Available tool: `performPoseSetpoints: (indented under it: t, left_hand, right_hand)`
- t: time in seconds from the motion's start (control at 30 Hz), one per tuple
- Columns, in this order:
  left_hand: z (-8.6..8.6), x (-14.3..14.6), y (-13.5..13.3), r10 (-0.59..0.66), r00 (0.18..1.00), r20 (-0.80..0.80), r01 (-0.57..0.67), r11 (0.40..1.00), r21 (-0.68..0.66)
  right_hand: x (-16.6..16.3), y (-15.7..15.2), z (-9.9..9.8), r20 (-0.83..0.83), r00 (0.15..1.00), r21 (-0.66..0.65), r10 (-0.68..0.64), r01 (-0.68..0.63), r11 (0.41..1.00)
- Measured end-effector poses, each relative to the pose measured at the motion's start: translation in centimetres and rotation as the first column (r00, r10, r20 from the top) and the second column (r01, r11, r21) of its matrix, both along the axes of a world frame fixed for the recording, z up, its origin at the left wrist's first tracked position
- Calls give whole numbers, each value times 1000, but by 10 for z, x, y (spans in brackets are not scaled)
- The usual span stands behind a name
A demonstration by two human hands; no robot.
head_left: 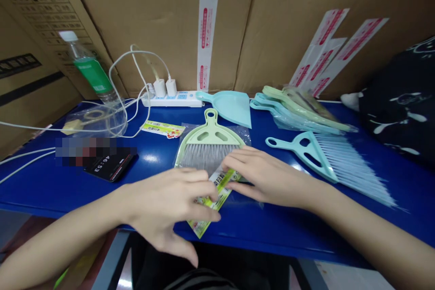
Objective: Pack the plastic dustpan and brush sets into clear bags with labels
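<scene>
A green hand brush with grey bristles [211, 132] lies in a clear plastic bag, apparently over a green dustpan, in front of me. Across the lower end of the bag slants a yellow-green printed label card [201, 228]. My right hand [268, 174] has the card's upper end between thumb and fingers. Over the card's lower part, my left hand [176, 208] has its thumb spread wide and its fingers loosely bent; it holds nothing that I can see. A blue hand brush [314, 156] lies unwrapped to the right, a blue dustpan [231, 106] behind.
Bagged brush sets [302, 111] are stacked at the back right. Another label strip [163, 128] lies left of the green brush. A phone [110, 163], a bottle [93, 72], white cables and a power strip [176, 99] occupy the left and back. Cardboard boxes [152, 18] border the blue table.
</scene>
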State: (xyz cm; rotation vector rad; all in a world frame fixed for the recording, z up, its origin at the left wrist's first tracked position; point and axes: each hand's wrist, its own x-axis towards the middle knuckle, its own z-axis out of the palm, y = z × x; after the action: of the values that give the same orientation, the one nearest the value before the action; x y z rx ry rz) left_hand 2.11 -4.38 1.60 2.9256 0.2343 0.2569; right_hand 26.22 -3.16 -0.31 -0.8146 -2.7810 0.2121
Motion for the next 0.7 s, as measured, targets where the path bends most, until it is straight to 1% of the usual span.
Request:
performPoseSetpoints:
  t: [0.07, 0.13, 0.27, 0.43, 0.6, 0.7]
  left_hand:
    - [-5, 3, -2, -56, 998, -42, 56, 998, -6]
    - [-7, 4, -2, -79, 995, -67, 79, 997, -4]
    - [-6, 3, 0, -68, 993, -97, 67, 998, -9]
    - [-3, 2, -1, -86, 993, -79, 82, 995, -53]
    - [-2, 2, -2, -99, 989, -110, 95, 994, -46]
    - [-1, 0, -3, -104, 986, -132, 99, 994, -41]
  right_hand:
    - [-1, 1, -3, 6, 1000, 56, -11, 11, 998]
    - [-2, 2, -4, 6, 1000, 102, -11, 11, 995]
    - [-2, 3, -4, -6, 1000, 179, -10, 11, 984]
    - [-1, 3, -2, -17, 1000, 263, 2, 3, 965]
    - [0, 3, 1, 76, 996, 329, 44, -67, 942]
    - [0, 2, 2, 124, 991, 322, 56, -93, 942]
